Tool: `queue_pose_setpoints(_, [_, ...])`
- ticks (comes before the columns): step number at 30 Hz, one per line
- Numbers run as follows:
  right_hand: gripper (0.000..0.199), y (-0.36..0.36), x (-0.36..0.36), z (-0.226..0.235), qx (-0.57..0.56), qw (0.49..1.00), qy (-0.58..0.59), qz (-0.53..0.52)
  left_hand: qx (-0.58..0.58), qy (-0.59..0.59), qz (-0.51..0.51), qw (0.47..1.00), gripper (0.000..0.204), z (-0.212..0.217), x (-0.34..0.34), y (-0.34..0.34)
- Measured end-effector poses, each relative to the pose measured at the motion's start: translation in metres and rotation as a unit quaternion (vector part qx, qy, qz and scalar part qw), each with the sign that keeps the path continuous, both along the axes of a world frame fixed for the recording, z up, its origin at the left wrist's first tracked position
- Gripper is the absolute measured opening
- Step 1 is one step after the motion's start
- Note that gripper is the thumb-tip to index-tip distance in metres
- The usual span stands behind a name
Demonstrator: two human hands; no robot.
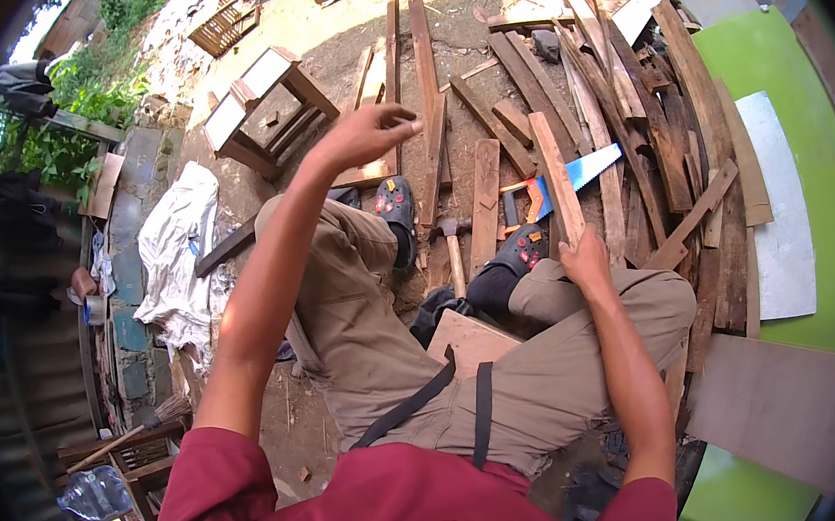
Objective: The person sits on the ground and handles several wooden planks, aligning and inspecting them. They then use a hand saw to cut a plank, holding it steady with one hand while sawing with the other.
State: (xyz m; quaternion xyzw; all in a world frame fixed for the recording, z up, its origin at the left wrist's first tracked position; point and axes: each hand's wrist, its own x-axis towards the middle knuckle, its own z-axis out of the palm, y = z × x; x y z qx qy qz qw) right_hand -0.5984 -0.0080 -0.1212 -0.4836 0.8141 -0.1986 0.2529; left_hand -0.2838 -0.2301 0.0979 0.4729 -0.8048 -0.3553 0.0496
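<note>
Between the legs in brown trousers point(343, 299), a light-brown flat wooden board point(468, 342) is partly seen. Beyond it, a hammer with a pale wooden handle point(455, 266) is laid between the dark, decorated clogs point(397, 210). By the right knee, the near end of a straight, reddish-brown wooden batten point(553, 168) is gripped by the right hand point(586, 261); its far end is pointed away, and a blue-bladed saw with an orange-and-black handle point(587, 166) is partly hidden by it. The left hand point(377, 138) is raised with fingers bent; whether anything is held cannot be told. Farther off, a rectangular wooden frame point(299, 83) is seen.
</note>
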Motion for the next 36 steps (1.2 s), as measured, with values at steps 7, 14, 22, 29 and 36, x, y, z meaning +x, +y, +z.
queue_pose_setpoints(7, [0.056, -0.012, -0.030, -0.056, 0.100, 0.963, 0.249, 0.001, -0.030, -0.004, 0.144, 0.989, 0.065, -0.022, 0.050, -0.080])
queue_pose_setpoints(14, [0.055, -0.034, -0.014, -0.088, 0.130, 0.938, 0.315, 0.072, -0.098, -0.056, 0.146, 0.983, 0.065, 0.000, 0.076, -0.067])
queue_pose_setpoints(22, [0.054, -0.173, 0.046, -0.138, 0.016, 0.994, 0.089, 0.069, -0.039, -0.113, 0.156, 0.980, 0.073, -0.002, 0.090, -0.060])
queue_pose_setpoints(29, [0.031, -0.245, 0.046, -0.191, 0.056, 0.967, 0.221, 0.117, 0.008, -0.125, 0.190, 0.974, 0.069, -0.002, 0.096, -0.069])
queue_pose_setpoints(36, [0.024, -0.260, 0.042, -0.183, 0.077, 0.934, 0.312, 0.156, -0.026, -0.099, 0.182, 0.978, 0.067, -0.013, 0.092, -0.072])
